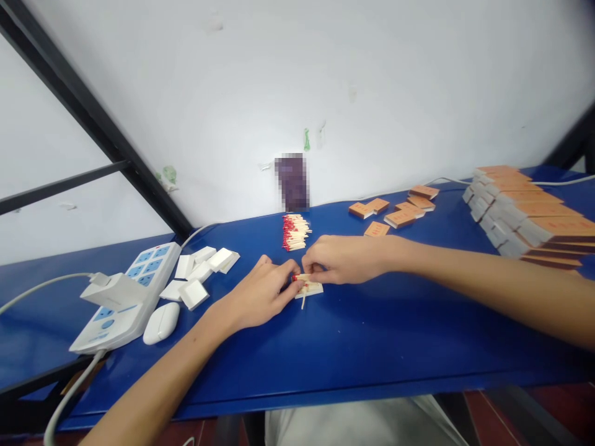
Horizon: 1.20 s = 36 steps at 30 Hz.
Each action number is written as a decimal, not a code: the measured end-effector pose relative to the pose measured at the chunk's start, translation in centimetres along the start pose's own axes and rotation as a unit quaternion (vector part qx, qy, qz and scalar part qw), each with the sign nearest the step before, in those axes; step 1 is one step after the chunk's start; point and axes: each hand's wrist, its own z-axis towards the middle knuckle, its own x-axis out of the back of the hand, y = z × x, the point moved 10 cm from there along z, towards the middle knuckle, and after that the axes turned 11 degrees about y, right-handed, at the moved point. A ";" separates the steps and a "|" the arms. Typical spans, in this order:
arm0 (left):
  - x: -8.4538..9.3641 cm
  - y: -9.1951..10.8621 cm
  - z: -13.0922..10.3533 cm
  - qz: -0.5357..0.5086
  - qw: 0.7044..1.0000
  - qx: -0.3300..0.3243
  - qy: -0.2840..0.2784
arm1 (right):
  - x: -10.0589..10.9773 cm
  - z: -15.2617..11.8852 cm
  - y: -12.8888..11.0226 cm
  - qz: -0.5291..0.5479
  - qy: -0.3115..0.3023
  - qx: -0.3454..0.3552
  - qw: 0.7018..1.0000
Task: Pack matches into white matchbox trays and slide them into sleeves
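Note:
A small white matchbox tray (pixel 317 289) lies on the blue table between my hands, with matches in it, red heads to the left. One loose match (pixel 304 302) sticks out over its front edge. My left hand (pixel 267 290) closes thumb and fingers around the tray's left end, by the match heads. From the right, my right hand (pixel 346 259) is closed, its fingertips pressed on the matches in the tray and hiding part of them. Just behind, a pile of red-headed matches (pixel 295 233) lies on the table.
Several empty white trays (pixel 201 270) lie at left, near a white earphone case (pixel 161 323) and a power strip (pixel 134 291) with a plugged-in charger. Several orange matchboxes (pixel 400 217) lie at back right. Stacked matchboxes (pixel 530 214) stand at far right. A pixelated dark rectangle (pixel 292 181) is against the wall.

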 end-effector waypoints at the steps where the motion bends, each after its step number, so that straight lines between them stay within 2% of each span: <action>1: 0.1 -0.2 0.0 -0.002 1.000 0.006 0.006 | -0.1 0.0 0.0 0.002 -0.002 0.000 1.000; 6: 0.8 -0.4 0.0 -0.045 0.999 0.008 0.027 | -0.1 0.0 0.0 -0.009 -0.003 0.002 1.000; 9: 1.1 0.2 -0.2 -0.056 0.998 -0.026 0.031 | 0.0 0.0 0.1 -0.016 -0.002 0.000 1.000; 13: 1.7 2.1 -0.5 -0.070 0.990 -0.101 0.071 | 0.1 0.1 0.3 -0.016 0.004 -0.013 1.000; 15: 1.5 3.0 -0.6 -0.073 0.985 -0.135 0.076 | 0.1 0.1 0.3 -0.012 0.001 -0.020 1.000; 18: 0.8 3.4 -0.6 -0.052 0.985 -0.152 0.066 | 0.2 0.2 0.4 -0.015 -0.007 -0.043 0.999; 24: 0.6 3.4 -0.4 -0.032 0.985 -0.153 0.069 | 0.3 0.2 0.5 0.020 -0.003 -0.054 0.998; 27: 0.8 2.8 -0.2 -0.036 0.989 -0.121 0.071 | 0.1 0.3 0.3 0.052 -0.008 -0.040 0.998; 31: 1.1 1.3 0.0 -0.006 0.994 -0.067 0.082 | 0.1 0.3 0.8 0.062 -0.006 -0.057 0.996; 36: 0.9 0.3 0.1 -0.011 0.996 -0.046 0.075 | 0.1 0.5 1.4 0.074 -0.002 -0.055 0.996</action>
